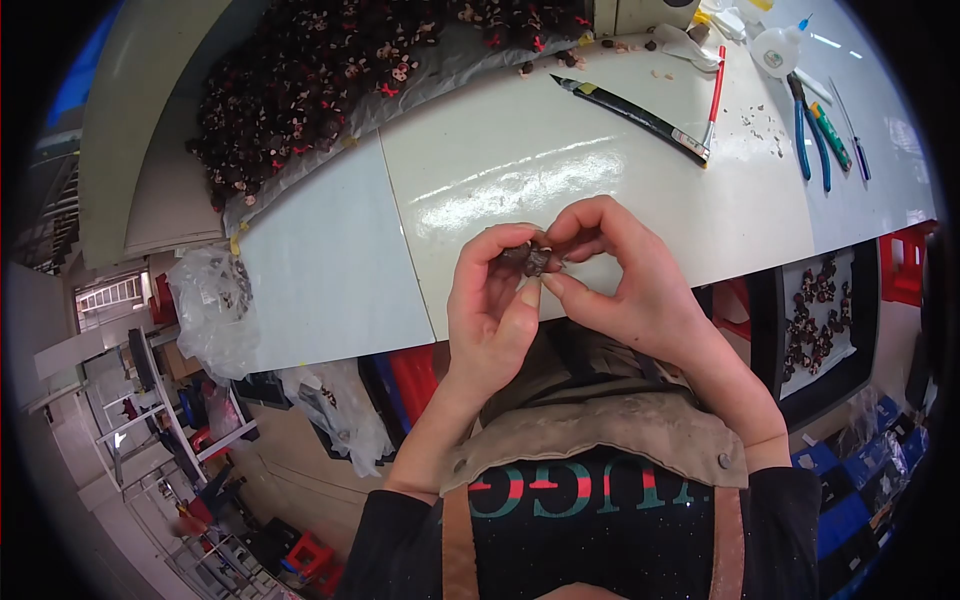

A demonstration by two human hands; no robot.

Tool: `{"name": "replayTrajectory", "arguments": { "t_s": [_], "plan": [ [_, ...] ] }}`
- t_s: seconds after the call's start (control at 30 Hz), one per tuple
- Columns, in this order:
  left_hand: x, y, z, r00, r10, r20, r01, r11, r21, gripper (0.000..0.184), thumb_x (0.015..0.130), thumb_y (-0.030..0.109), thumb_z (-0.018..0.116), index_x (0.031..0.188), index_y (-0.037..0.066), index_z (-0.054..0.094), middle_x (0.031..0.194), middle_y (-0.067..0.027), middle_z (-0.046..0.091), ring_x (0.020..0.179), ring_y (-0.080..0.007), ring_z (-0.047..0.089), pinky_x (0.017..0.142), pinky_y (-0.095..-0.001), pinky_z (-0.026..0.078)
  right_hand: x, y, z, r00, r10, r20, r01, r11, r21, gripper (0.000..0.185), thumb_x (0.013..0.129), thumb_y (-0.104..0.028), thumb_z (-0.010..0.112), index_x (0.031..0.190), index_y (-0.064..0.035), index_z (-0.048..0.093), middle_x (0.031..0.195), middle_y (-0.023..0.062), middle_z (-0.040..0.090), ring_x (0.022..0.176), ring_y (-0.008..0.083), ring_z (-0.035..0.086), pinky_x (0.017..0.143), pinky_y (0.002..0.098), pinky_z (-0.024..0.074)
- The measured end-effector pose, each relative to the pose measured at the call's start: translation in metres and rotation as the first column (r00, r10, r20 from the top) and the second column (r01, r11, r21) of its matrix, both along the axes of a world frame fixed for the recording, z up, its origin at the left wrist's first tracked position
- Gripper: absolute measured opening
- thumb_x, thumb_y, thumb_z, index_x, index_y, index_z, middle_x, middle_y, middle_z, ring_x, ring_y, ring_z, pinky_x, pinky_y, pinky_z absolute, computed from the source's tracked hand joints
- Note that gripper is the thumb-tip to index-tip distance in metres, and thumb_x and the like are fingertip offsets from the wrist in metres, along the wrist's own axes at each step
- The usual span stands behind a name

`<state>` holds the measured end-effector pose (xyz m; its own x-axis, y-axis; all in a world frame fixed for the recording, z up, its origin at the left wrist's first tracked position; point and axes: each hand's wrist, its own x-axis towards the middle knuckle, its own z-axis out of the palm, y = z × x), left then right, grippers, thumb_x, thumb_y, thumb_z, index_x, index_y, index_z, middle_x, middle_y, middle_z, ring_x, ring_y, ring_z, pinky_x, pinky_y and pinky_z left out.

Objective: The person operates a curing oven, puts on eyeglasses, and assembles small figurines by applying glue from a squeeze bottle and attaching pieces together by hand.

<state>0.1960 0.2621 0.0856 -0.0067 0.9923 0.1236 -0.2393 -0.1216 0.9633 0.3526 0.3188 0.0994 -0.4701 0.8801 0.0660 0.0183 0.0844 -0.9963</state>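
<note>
Between my two hands, just above the front part of the white table (480, 130), is a small dark brown figurine (538, 262). My left hand (492, 300) pinches it from the left, with the thumb below and the fingers curled behind. From the right, the thumb and fingertips of my right hand (615, 270) close on the same piece. Fingertips cover part of it, so its details are hard to make out. A large heap of similar dark figurines (310, 90) with red and pale parts lies at the back left on clear plastic sheeting.
A black-handled utility knife (640, 118) and a red brush (717, 85) lie beyond my hands. Blue-handled pliers (810, 135), a green tool (830, 137) and a screwdriver (853, 130) are at the right. Below the table's right edge is a tray (862, 330) of figurines.
</note>
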Motion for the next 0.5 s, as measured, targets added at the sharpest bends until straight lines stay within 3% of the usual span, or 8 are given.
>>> {"name": "replayTrajectory", "arguments": {
  "t_s": [0.27,0.4,0.5],
  "plan": [
    [0.0003,-0.0013,0.0030,0.998,0.017,-0.066,-0.020,0.999,-0.046,0.047,0.081,-0.004,0.042,0.127,0.002,0.041,0.116,-0.0131,0.051,0.100,-0.0190,0.055,0.092,-0.0341,0.044,-0.0005,-0.0015,0.0006,1.000,-0.009,0.007,0.009,1.000,-0.024,0.032,0.077,-0.005,0.069,0.105,-0.0022,0.053,0.098,0.0074,0.063,0.091,0.0173,0.064,0.081,0.0288,0.0501],
    [-0.0006,-0.0028,-0.0013,0.999,-0.027,-0.026,0.025,0.997,-0.072,0.048,0.081,-0.004,0.047,0.128,0.000,0.043,0.119,-0.0098,0.050,0.107,-0.0167,0.052,0.096,-0.0313,0.041,0.0049,-0.0052,0.0019,0.996,-0.037,0.078,0.040,0.999,-0.028,0.032,0.077,-0.002,0.067,0.106,-0.0013,0.052,0.098,0.0075,0.061,0.092,0.0160,0.063,0.083,0.0286,0.0495],
    [-0.0034,0.0021,-0.0014,0.988,-0.022,-0.150,0.026,0.999,0.024,0.047,0.079,-0.002,0.048,0.126,0.003,0.045,0.119,-0.0088,0.051,0.106,-0.0175,0.053,0.095,-0.0324,0.043,-0.0004,-0.0048,-0.0037,0.999,-0.027,0.041,0.029,0.998,-0.050,0.035,0.077,0.004,0.064,0.108,-0.0011,0.050,0.101,0.0072,0.057,0.095,0.0155,0.060,0.085,0.0283,0.0478]
  ]
}}
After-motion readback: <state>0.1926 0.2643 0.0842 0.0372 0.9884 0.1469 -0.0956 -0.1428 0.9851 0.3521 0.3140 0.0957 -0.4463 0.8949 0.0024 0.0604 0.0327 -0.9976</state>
